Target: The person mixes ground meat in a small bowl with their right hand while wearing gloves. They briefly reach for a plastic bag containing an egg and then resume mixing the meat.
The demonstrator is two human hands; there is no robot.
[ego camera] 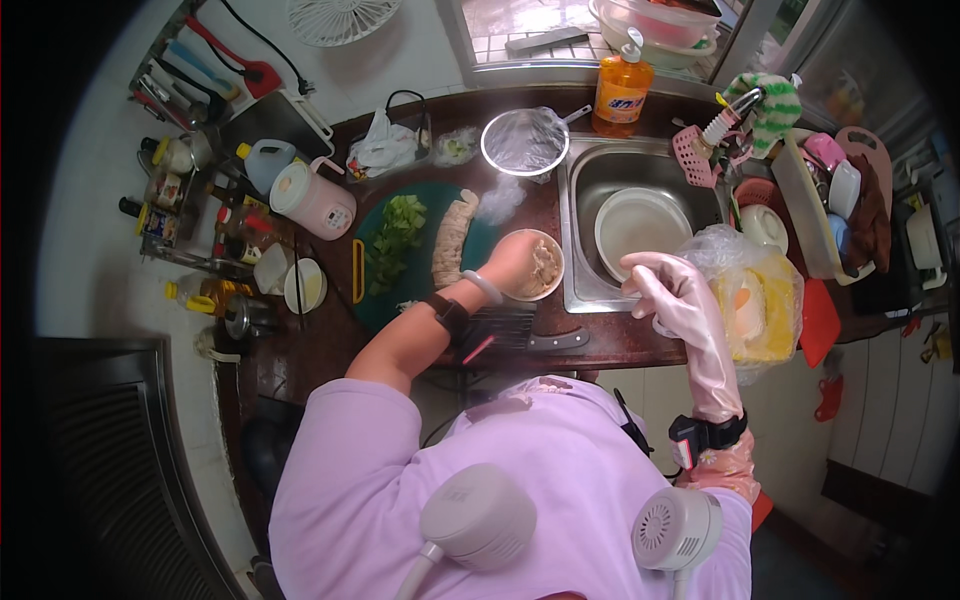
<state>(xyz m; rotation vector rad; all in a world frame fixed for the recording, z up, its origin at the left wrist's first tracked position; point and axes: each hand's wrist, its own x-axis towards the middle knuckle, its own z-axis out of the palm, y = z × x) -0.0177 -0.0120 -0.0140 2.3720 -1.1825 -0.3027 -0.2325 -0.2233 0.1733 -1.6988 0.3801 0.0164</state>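
Observation:
My bare left hand (517, 262) is in a white bowl (561, 277), its fingers down in a pale, minced or paste-like food (545, 271); whether they grip any of it is hidden. My right hand (664, 289) wears a pink rubber glove and hovers over the right front of the sink, fingers bent and apart, holding nothing. A whitish, segmented long food piece (451, 244) and chopped green vegetables (397, 240) lie on a round green cutting board (431, 199). Below the bowl, a knife (559, 340) rests near the counter's front edge, its blade partly behind my left wrist.
The steel sink (581, 296) holds a white basin (643, 225). A bagged yellow package (757, 307) sits right of my glove. Behind stand a plastic-covered strainer (525, 141) and an orange soap bottle (621, 94). A pink electric cooker (313, 202) stands left.

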